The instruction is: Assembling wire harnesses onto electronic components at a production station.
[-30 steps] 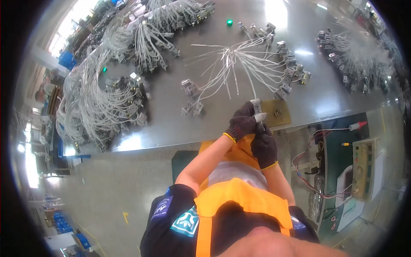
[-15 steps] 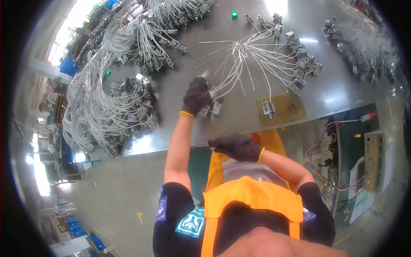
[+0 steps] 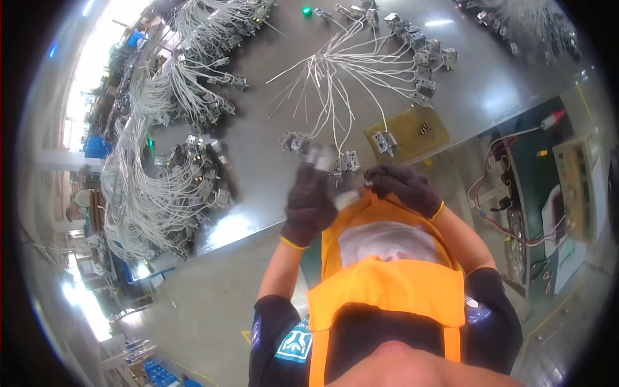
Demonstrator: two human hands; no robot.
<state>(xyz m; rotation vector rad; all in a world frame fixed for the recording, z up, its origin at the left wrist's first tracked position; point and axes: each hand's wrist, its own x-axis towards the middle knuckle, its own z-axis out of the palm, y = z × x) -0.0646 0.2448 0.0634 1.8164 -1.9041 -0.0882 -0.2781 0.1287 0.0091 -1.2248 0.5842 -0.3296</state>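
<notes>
My left hand [image 3: 311,203], in a dark knit glove with a yellow cuff, is over the front edge of the metal table. It is blurred, with pale-tipped thumb and finger apart and nothing seen between them. Just beyond it lie small metal parts [image 3: 348,161] on white wires. To its right, my gloved right hand [image 3: 407,188] is closed at the table edge, in front of my orange apron [image 3: 380,209]. Whatever its fingertips hold is too small to make out. A bundle of white wires [image 3: 316,61] fans out on the table, with metal parts [image 3: 422,58] at many wire ends.
A yellowish board [image 3: 419,138] near the table edge bears a metal part [image 3: 385,143] and small pins. Large heaps of wired parts [image 3: 161,193] fill the left side; another heap [image 3: 535,22] lies far right. A control box [image 3: 574,180] and cables stand at the right.
My left hand has drawn back toward me from the wired parts to the table edge. My right hand has shifted to the right and slightly up along the edge. The view has shifted too.
</notes>
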